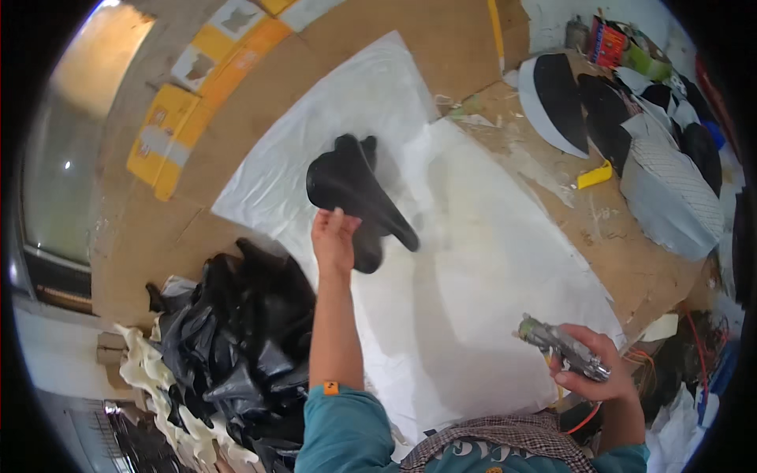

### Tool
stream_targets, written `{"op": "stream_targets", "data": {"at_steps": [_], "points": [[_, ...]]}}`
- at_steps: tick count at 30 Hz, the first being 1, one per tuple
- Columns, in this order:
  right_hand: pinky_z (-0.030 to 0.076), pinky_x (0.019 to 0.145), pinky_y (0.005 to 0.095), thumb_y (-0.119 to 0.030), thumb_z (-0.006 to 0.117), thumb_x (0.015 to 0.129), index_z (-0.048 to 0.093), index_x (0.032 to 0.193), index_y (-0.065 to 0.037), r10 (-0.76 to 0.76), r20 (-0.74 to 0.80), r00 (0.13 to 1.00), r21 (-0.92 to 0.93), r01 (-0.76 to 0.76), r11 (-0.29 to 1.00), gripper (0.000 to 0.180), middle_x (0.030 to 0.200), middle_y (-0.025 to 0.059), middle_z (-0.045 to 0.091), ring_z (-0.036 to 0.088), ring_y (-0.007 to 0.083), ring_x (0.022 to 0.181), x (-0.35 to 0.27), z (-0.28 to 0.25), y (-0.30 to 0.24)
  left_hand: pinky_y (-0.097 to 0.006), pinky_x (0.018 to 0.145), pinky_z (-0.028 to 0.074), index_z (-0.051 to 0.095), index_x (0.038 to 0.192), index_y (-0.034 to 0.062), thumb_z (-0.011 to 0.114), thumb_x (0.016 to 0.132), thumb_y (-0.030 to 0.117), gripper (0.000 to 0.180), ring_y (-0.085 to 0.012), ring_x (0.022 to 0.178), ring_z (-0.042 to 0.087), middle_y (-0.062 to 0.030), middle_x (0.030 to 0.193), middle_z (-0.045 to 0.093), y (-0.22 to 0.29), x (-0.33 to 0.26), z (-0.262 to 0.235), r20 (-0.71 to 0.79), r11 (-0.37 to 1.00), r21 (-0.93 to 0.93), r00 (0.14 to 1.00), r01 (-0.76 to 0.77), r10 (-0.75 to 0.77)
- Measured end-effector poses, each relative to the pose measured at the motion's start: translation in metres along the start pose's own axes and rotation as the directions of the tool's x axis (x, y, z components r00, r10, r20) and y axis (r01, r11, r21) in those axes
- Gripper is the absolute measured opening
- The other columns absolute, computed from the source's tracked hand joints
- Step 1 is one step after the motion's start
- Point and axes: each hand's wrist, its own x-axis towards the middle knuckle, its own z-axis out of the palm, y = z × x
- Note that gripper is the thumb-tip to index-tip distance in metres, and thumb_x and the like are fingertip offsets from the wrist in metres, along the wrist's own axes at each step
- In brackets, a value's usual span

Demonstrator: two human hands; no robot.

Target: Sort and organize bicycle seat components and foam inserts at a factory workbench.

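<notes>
Your left hand (333, 246), grip clamped on the edge, holds a black, saddle-shaped piece (343, 181) over white sheeting (489, 236); your right hand (617, 374) wraps around a silver metal spray gun (564, 347) (an orange hose (585, 418) shows beneath).

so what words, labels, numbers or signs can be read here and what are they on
I won't copy printed text, but it shows here:
Teal shirt: white lettering, partly showing
Orange sleeve tag: dark mark, too small to read
Red package: print, too blurred to read
</notes>
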Motion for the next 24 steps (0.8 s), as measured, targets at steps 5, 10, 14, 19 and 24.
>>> {"op": "stream_targets", "data": {"at_steps": [5, 10, 14, 19, 24], "points": [[0.048, 0.065, 0.0239, -0.007, 0.069, 0.069, 0.051, 0.12, 0.001, -0.144, -0.052, 0.988, -0.084, 0.139, 0.987, 0.054, 0.078, 0.0072, 0.064, 0.061, 0.0123, 0.07, -0.02, 0.04, -0.035, -0.033, 0.067, 0.051, 0.054, 0.091, 0.0071, 0.052, 0.088, 0.002, 0.006, -0.0155, 0.068, 0.06, -0.0058, 0.085, 0.063, 0.006, -0.048, -0.066, -0.028, 0.998, -0.043, 0.998, 0.046, -0.047], [0.049, 0.065, 0.0266, -0.01, 0.069, 0.066, 0.049, 0.121, 0.003, -0.243, -0.123, 0.962, -0.029, 0.241, 0.97, 0.06, 0.078, 0.0078, 0.063, 0.062, 0.0145, 0.07, -0.038, 0.072, -0.058, -0.034, 0.074, 0.053, 0.056, 0.094, 0.0087, 0.05, 0.089, 0.004, 0.009, -0.0174, 0.079, 0.064, -0.0046, 0.09, 0.065, 0.001, -0.082, -0.116, -0.022, 0.99, -0.083, 0.993, 0.114, -0.116], [0.048, 0.065, 0.0286, -0.008, 0.07, 0.067, 0.044, 0.125, 0.003, -0.239, -0.171, 0.956, -0.02, 0.239, 0.971, 0.064, 0.079, 0.0095, 0.062, 0.06, 0.0148, 0.071, -0.048, 0.083, -0.05, -0.035, 0.075, 0.053, 0.056, 0.098, 0.0099, 0.052, 0.088, 0.004, 0.013, -0.0172, 0.078, 0.063, -0.0033, 0.089, 0.065, -0.009, -0.104, -0.149, -0.029, 0.977, -0.155, 0.987, 0.149, -0.155], [0.046, 0.07, 0.0249, -0.005, 0.067, 0.077, 0.044, 0.126, 0.003, -0.046, -0.018, 0.999, -0.11, 0.044, 0.993, 0.055, 0.086, 0.0043, 0.06, 0.055, 0.0094, 0.078, -0.028, 0.105, -0.031, -0.038, 0.079, 0.05, 0.057, 0.088, 0.014, 0.056, 0.083, 0.001, 0.014, -0.0164, 0.08, 0.062, -0.0005, 0.088, 0.064, 0.005, -0.142, -0.222, -0.161, 0.938, -0.343, 0.982, 0.04, -0.1], [0.048, 0.068, 0.0271, -0.007, 0.067, 0.076, 0.042, 0.126, 0.005, -0.286, -0.227, 0.931, -0.036, 0.285, 0.958, 0.058, 0.087, 0.0079, 0.058, 0.056, 0.0129, 0.075, -0.01, 0.129, -0.066, -0.033, 0.076, 0.049, 0.057, 0.091, 0.0147, 0.056, 0.083, 0.0, 0.016, -0.0139, 0.082, 0.062, 0.0012, 0.091, 0.065, 0.028, -0.153, -0.279, -0.165, 0.924, -0.381, 0.985, -0.019, -0.048]]}}
